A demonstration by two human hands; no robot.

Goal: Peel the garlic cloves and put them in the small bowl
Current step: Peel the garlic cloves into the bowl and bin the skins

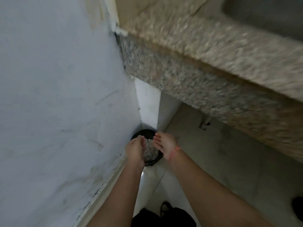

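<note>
Both hands are held low over a black round bin [151, 162] that stands on the floor in the corner. My left hand [134, 149] is loosely cupped over the bin's left side, with pale flaky scraps [140, 137] at its fingertips. My right hand [166, 143] hovers over the right rim with fingers straight and nothing in it; a red thread circles its wrist. Pale, shiny scraps [150, 150] lie inside the bin. No garlic clove or small bowl is in view.
A grey-white wall [65, 112] fills the left. A speckled stone counter [213, 63] juts out at the upper right, blurred by motion, with a sink corner [270, 12] beyond it. Pale floor tiles [205, 153] lie below, and my foot [164, 208] shows at the bottom.
</note>
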